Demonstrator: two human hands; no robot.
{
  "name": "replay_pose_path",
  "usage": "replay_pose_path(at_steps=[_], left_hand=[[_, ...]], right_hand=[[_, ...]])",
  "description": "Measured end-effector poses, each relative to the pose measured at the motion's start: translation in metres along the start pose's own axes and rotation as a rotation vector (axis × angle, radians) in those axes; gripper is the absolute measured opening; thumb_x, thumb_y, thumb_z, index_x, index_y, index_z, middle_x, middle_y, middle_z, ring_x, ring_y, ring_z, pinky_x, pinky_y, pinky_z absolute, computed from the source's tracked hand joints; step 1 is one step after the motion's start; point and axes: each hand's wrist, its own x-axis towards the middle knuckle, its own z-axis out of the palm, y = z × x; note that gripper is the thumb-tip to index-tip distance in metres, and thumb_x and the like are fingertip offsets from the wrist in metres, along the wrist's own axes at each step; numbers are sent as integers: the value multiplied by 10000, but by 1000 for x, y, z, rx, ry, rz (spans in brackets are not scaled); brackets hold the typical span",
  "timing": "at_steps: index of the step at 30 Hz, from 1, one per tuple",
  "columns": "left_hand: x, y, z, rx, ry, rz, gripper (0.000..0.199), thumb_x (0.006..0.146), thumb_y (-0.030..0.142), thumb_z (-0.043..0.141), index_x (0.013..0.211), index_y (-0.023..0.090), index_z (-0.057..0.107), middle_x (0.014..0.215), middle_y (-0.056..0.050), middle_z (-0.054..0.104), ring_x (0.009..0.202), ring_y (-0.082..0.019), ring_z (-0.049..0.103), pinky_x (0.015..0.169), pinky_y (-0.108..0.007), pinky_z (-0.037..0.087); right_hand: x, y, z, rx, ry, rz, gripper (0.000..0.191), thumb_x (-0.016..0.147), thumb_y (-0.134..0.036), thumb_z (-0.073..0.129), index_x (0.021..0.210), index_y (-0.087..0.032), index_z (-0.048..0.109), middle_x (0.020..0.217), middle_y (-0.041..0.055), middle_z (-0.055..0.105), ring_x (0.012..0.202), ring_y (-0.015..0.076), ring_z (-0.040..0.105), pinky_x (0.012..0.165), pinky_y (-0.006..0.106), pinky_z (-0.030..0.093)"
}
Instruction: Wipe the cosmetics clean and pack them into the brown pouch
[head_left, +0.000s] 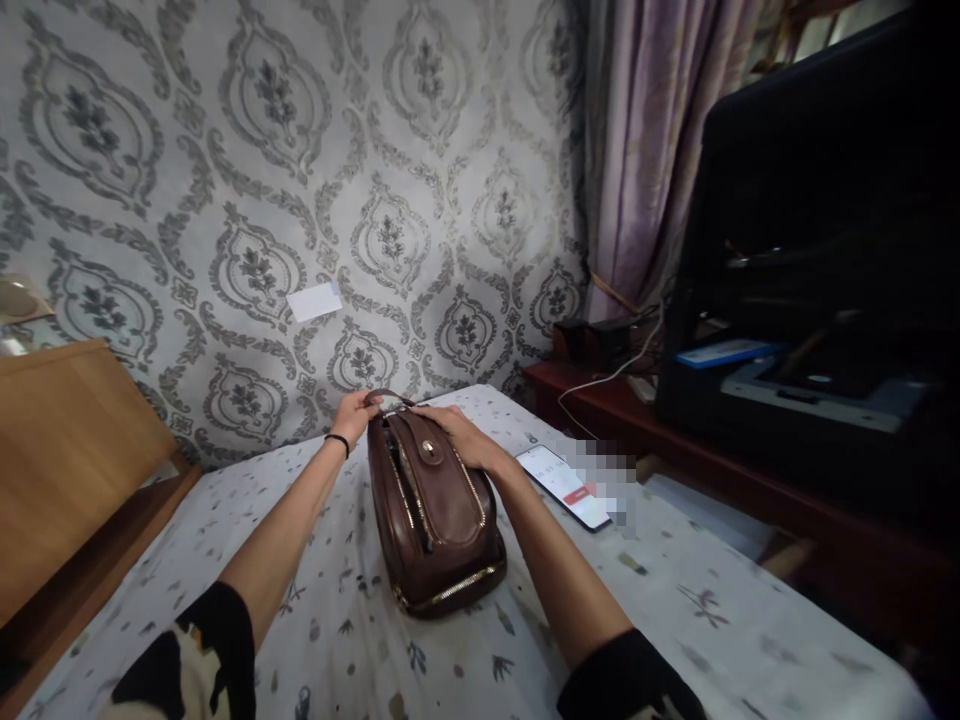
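A brown leather bag (442, 490) with gold zippers and a metal clasp lies on the patterned white sheet (337, 620). Its top end and handle point away from me. At the bag's upper left corner, my left hand (356, 415) has its fingers closed on the base of the handle. My right hand (457, 432) rests along the upper right side of the bag, its fingertips at the top edge near the handle; what those fingers grip, if anything, is hard to make out. A long zipper left of the clasp flap looks partly open.
Right of the bag lies a phone (559, 485) with its screen lit. A dark television (810, 300) stands on a reddish-brown table (675, 440) at the right, with a white cable. Wooden furniture (82, 460) is at the left, patterned wallpaper behind.
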Motion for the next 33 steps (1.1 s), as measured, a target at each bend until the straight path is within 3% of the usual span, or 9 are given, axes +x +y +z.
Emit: replay_pose_path(at_steps=[6, 12, 16, 20, 26, 33], left_hand=[[-11, 4, 1, -77, 22, 4, 303, 689, 305, 629, 949, 152, 666, 766, -18, 693, 732, -166, 659, 698, -266, 500], [4, 9, 7, -17, -57, -72, 215, 744, 306, 670, 884, 144, 676, 624, 24, 615, 644, -139, 620, 655, -255, 497], [21, 12, 19, 80, -169, -159, 228, 890, 330, 631, 998, 129, 645, 876, -29, 667, 766, -144, 638, 712, -308, 544], [33, 13, 32, 167, -256, -219, 313, 927, 348, 597, 1167, 147, 600, 1141, -82, 638, 955, -193, 645, 812, -392, 566], [39, 10, 42, 268, -253, -212, 341, 923, 353, 601, 1200, 154, 592, 1196, -86, 621, 1015, -220, 634, 851, -418, 558], [40, 3, 42, 304, -218, -142, 329, 923, 351, 601, 1185, 151, 597, 1175, -85, 629, 992, -210, 639, 838, -408, 561]], right_hand=[[1, 1, 0, 7, 12, -1, 453, 792, -233, 631, 1245, -233, 651, 1249, 76, 693, 1149, 271, 625, 1044, 431, 419], [1, -1, 0, -20, 5, 0, 422, 808, -179, 583, 1217, -230, 672, 1211, 76, 712, 1111, 265, 649, 1027, 426, 428], [2, -5, -2, -56, -31, -17, 436, 810, -134, 547, 1215, -230, 678, 1210, 77, 714, 1107, 266, 651, 1012, 415, 441], [1, -4, -1, -90, -20, -1, 460, 802, -102, 532, 1215, -241, 678, 1211, 65, 714, 1113, 261, 648, 1030, 427, 436], [-9, -4, -1, -114, -28, 9, 482, 831, -105, 501, 1275, -235, 636, 1292, 90, 665, 1197, 269, 599, 1056, 470, 424], [-35, -23, 3, -114, 6, 63, 483, 875, -190, 538, 1355, -226, 563, 1345, 111, 615, 1256, 276, 549, 1093, 482, 396]])
